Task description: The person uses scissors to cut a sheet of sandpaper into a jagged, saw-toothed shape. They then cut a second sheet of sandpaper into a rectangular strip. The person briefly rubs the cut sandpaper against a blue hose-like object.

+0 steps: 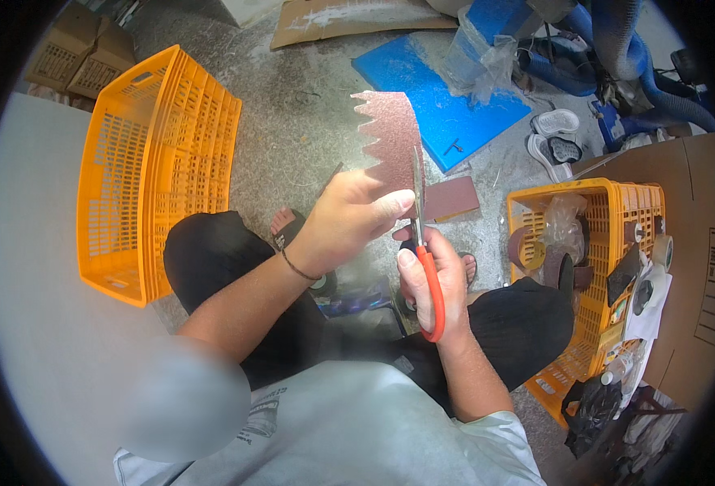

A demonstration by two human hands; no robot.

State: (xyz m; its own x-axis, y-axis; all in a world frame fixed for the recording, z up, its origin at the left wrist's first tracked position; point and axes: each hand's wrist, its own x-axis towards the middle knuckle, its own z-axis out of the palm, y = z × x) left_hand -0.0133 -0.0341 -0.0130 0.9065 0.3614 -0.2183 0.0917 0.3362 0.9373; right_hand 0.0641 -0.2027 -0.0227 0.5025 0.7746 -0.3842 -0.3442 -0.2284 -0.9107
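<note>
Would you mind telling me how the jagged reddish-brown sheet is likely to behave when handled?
The sheet is probably light, being thin and pinched near one end by the left hand. It seems fairly stiff yet bendable, as it extends past the fingers without folding over. Its grainy face suggests a rough, non-slippery grip.

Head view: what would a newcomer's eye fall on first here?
Probably first the reddish sheet with a jagged left edge, held up near the centre by the left hand. The red-handled scissors in the right hand are at its right side. Beyond, a bright blue board lies on the floor.
</note>
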